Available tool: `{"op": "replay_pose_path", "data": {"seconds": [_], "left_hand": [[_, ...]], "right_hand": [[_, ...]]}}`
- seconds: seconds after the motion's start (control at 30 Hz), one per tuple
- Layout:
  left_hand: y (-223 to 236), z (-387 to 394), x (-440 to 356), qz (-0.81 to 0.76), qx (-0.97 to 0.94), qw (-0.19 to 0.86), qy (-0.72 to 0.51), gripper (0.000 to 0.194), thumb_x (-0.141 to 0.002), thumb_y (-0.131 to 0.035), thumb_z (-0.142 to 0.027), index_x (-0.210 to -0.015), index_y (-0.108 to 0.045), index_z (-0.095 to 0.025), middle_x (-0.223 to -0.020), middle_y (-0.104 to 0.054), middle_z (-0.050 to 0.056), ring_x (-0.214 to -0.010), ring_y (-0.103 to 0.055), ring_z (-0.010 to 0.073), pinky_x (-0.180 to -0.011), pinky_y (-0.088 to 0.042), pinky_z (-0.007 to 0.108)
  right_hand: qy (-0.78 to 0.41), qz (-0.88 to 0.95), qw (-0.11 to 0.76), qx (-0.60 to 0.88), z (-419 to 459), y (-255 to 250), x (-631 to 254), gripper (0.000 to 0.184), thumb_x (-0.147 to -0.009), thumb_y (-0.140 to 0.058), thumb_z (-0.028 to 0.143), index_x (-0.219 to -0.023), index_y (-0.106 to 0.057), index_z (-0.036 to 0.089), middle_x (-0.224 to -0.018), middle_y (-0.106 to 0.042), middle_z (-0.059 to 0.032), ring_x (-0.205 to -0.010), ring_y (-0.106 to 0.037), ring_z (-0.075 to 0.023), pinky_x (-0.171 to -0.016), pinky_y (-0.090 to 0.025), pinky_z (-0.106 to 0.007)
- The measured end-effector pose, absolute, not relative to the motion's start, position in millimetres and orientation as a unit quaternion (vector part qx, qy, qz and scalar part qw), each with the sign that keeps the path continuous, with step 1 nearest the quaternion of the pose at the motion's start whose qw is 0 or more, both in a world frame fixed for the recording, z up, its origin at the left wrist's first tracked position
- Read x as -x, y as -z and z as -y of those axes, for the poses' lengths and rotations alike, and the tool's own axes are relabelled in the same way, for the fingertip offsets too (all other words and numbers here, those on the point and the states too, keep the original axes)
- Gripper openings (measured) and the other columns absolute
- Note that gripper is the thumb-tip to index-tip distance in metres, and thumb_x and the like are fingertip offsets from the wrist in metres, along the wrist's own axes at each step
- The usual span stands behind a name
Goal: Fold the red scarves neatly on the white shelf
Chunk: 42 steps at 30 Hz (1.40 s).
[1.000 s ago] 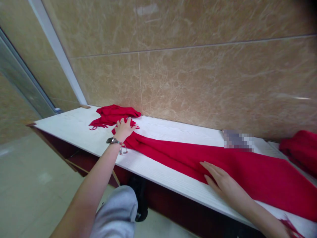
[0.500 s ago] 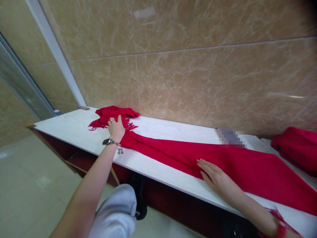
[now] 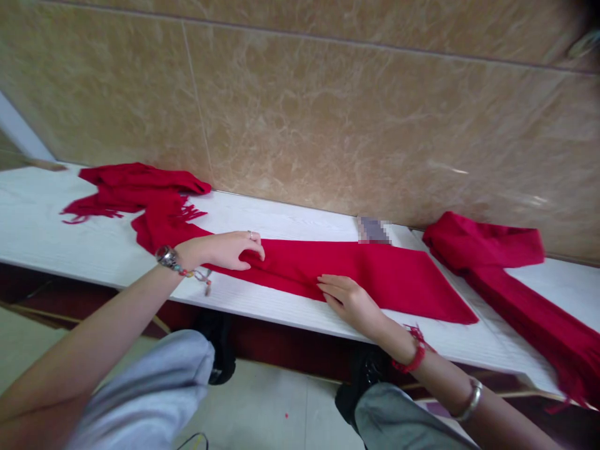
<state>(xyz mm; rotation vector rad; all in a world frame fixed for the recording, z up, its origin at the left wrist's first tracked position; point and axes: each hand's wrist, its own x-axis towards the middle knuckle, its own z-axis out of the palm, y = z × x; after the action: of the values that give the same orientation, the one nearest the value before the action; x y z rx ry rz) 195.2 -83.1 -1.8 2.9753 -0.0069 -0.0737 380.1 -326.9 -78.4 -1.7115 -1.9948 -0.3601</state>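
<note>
Head view, left to right. Far left: crumpled red scarf (image 3: 135,184) with fringe, against the tiled wall (image 3: 328,125), on a white top (image 3: 281,215). Just in front of it, the bunched left end of the long red cloth (image 3: 300,262); can't tell if the two touch. Long cloth runs rightward along the top, widening to a flat, slanted right end.

Left hand (image 3: 229,250), watch (image 3: 166,256) on wrist: over the cloth left of middle, thumb and fingers parted and curved; contact pressure can't be told. Change: half a second ago it was at the bunched end by the scarf; now it's come in toward the right hand (image 3: 351,303), so that end is unheld. Likely means the work has shifted to the middle stretch.

Right hand, red wristband (image 3: 415,353): fingers extended flat near the front edge, gripping nothing visible. Hands apart. Behind the cloth, a pixelated item (image 3: 372,230), unreadable. Far right: second red scarf (image 3: 492,250), looped, tail trailing forward; more of it shows since the view swung right.
</note>
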Motion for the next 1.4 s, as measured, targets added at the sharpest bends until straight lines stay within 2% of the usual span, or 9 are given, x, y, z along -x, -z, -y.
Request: {"op": "replay_pose_path", "data": {"seconds": [0.13,0.27,0.43,0.53,0.63,0.77,0.87,1.13,1.4], "left_hand": [[5,109,-205,0.074,-0.994,0.080,-0.028,0.047,-0.075,-0.060,-0.020,-0.121,-0.052,-0.026,-0.126,-0.050,0.002,-0.117,-0.042,0.0192,-0.100,-0.028,0.029],[12,130,-217,0.104,-0.992,0.074,0.000,0.033,-0.078,-0.056,-0.017,-0.110,-0.059,-0.026,-0.101,-0.061,0.002,-0.097,-0.054,0.0165,-0.090,-0.036,0.027],[13,143,-223,0.137,-0.985,0.092,-0.042,0.040,-0.074,-0.060,-0.018,-0.114,-0.055,-0.025,-0.117,-0.054,0.003,-0.108,-0.048,0.0190,-0.096,-0.031,0.030],[16,144,-225,0.147,-0.985,0.081,-0.028,0.025,-0.077,-0.056,-0.017,-0.101,-0.061,-0.023,-0.095,-0.062,0.001,-0.094,-0.054,0.0175,-0.092,-0.033,0.030],[19,143,-226,0.141,-0.988,0.067,-0.002,0.019,-0.079,-0.052,-0.013,-0.091,-0.063,-0.021,-0.090,-0.061,0.002,-0.083,-0.055,0.0150,-0.079,-0.039,0.024],[20,147,-229,0.144,-0.987,0.061,-0.033,0.031,-0.080,-0.053,-0.015,-0.110,-0.058,-0.023,-0.111,-0.057,0.004,-0.101,-0.051,0.0173,-0.090,-0.035,0.027],[20,153,-231,0.152,-0.987,0.047,-0.034,0.027,-0.081,-0.054,-0.017,-0.106,-0.061,-0.023,-0.100,-0.062,0.003,-0.098,-0.053,0.0178,-0.092,-0.033,0.030],[21,161,-229,0.154,-0.987,-0.023,-0.025,0.022,-0.082,-0.049,-0.008,-0.092,-0.062,-0.021,-0.095,-0.060,0.001,-0.080,-0.058,0.0132,-0.069,-0.041,0.022],[28,173,-234,0.119,-0.988,-0.079,-0.063,0.021,-0.084,-0.049,-0.016,-0.104,-0.055,-0.020,-0.095,-0.059,0.003,-0.085,-0.056,0.0160,-0.066,-0.042,0.024]], "right_hand": [[0.114,0.738,0.241,0.619,328,78,-380,0.027,-0.086,-0.044,0.013,-0.101,-0.066,0.015,-0.107,-0.065,-0.0107,-0.102,-0.059,-0.0199,-0.088,-0.050,-0.035],[0.101,0.750,0.231,0.611,330,74,-380,0.027,-0.086,-0.045,0.015,-0.104,-0.065,0.014,-0.111,-0.063,-0.0125,-0.108,-0.056,-0.0204,-0.092,-0.048,-0.035],[0.076,0.761,0.227,0.603,335,70,-381,0.027,-0.087,-0.047,0.019,-0.107,-0.064,0.017,-0.116,-0.060,-0.0116,-0.113,-0.052,-0.0211,-0.093,-0.046,-0.038],[0.073,0.762,0.228,0.601,336,70,-382,0.027,-0.087,-0.047,0.019,-0.107,-0.064,0.018,-0.117,-0.060,-0.0112,-0.114,-0.051,-0.0214,-0.094,-0.045,-0.038],[0.078,0.764,0.240,0.593,336,70,-382,0.026,-0.087,-0.046,0.018,-0.103,-0.066,0.017,-0.112,-0.063,-0.0110,-0.111,-0.054,-0.0209,-0.092,-0.047,-0.036],[0.102,0.767,0.268,0.575,336,71,-381,0.024,-0.087,-0.047,0.018,-0.095,-0.069,0.015,-0.102,-0.067,-0.0111,-0.101,-0.059,-0.0201,-0.086,-0.050,-0.035],[0.113,0.766,0.282,0.567,335,71,-380,0.023,-0.086,-0.047,0.019,-0.090,-0.069,0.017,-0.095,-0.068,-0.0094,-0.093,-0.062,-0.0190,-0.081,-0.052,-0.034],[0.119,0.715,0.313,0.614,338,72,-380,0.021,-0.084,-0.047,0.016,-0.092,-0.066,0.018,-0.088,-0.067,-0.0077,-0.083,-0.062,-0.0174,-0.075,-0.053,-0.031],[0.141,0.713,0.198,0.658,365,63,-390,0.033,-0.082,-0.049,0.016,-0.113,-0.056,0.012,-0.108,-0.063,-0.0137,-0.099,-0.058,-0.0235,-0.085,-0.050,-0.038]]}}
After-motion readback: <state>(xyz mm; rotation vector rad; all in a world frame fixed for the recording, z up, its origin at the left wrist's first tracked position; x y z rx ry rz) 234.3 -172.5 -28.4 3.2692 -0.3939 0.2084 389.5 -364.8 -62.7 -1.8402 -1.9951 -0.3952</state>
